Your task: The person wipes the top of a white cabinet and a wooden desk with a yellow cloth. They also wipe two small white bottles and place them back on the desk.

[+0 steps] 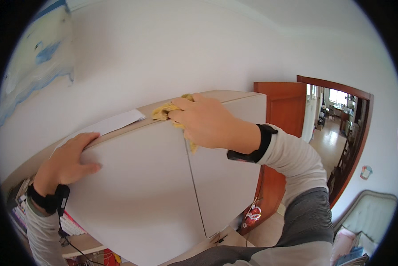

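Note:
A crumpled yellow cloth is bunched under the fingers of my right hand, on the top edge of a white cabinet. Part of the cloth hangs over the cabinet's front beside the gap between its two doors. At the left, my left hand rests on the cabinet's upper edge, its thumb against the door front and its fingers by a white sheet of paper. That sheet lies along the cabinet top near the wall. Black straps circle both wrists.
Shelves with books stand below left. A reddish wooden door is open behind the cabinet's right end, beside a doorway. A padded headboard and pink pillow are at lower right. A fabric hanging covers the wall at upper left.

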